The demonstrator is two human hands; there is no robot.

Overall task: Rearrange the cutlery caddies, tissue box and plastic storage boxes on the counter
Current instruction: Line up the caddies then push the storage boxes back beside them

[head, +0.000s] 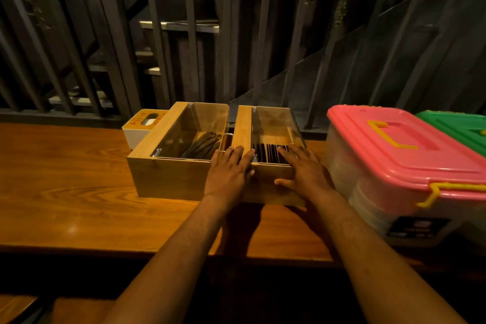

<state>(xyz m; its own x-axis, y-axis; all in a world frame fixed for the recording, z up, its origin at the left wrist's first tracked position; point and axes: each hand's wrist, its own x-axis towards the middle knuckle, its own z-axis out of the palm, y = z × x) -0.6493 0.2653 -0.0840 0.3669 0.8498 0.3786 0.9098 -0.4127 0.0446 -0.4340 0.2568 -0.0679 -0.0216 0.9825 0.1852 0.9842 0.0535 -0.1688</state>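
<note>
Near the middle of the desk [79, 179], the right cutlery caddy [265, 139] sits just beside its twin, the left cutlery caddy [173, 166]; the left hand [227, 173] lies with fingers spread at the seam between them, and the right hand [302, 171] rests open on its near right corner, thumb against the front, neither closed in a grip. It looks a stiff wooden box, weighted by dark cutlery, with a clear lid that may flap, so I judge the wooden side walls the safest hold. The pink-lidded storage box [399, 155] crowds its right, a green-lidded box [457, 126] stands beyond, and the tissue box [143, 123] sits far left behind the twin.
</note>
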